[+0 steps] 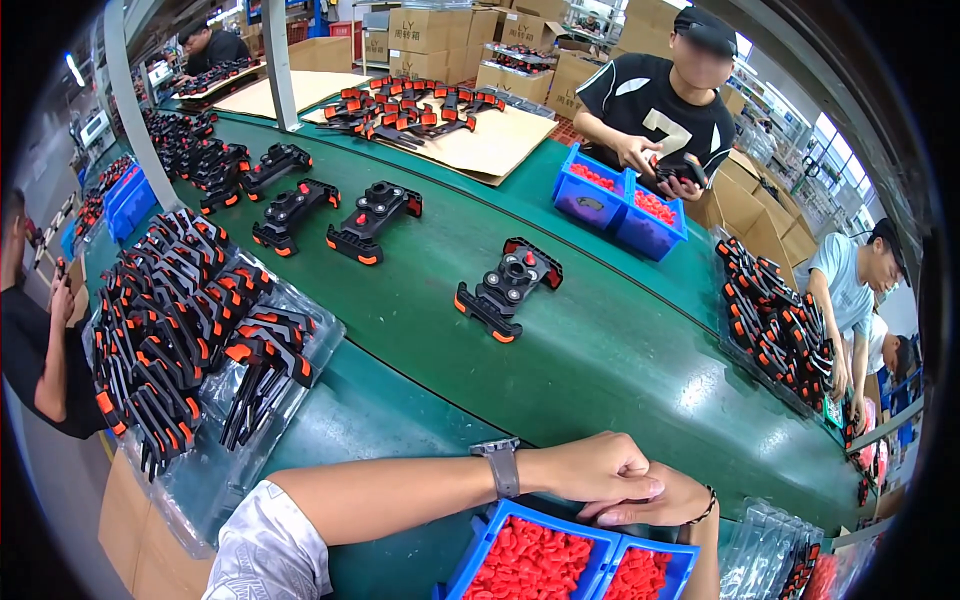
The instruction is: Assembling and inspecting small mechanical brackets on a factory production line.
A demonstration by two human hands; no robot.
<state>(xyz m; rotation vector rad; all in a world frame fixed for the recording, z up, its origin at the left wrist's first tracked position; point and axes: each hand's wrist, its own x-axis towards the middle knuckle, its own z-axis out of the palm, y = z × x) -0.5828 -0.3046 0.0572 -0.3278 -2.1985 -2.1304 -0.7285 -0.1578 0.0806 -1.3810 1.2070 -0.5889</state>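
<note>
My left hand (pixel 598 468), with a grey watch strap at the wrist, is closed in a loose fist over the near edge of the green conveyor belt (pixel 420 330). Against it rests my right hand (pixel 655 498), which has a dark bracelet; its fingers curl in under the left one. Whatever either hand may hold is hidden. Just below them stand two blue bins (pixel 560 522) with small red plastic parts (pixel 530 560) inside. Farther up the belt lies a black and orange bracket-like assembly (pixel 507 288), apart from both hands.
More black assemblies (pixel 375 222) sit on the belt to the left. A clear tray (pixel 330 335) at left bears piled black-orange arms. Opposite, a person (pixel 660 110) handles a dark part behind blue bins (pixel 620 210). Another stack of parts (pixel 775 325) is at right.
</note>
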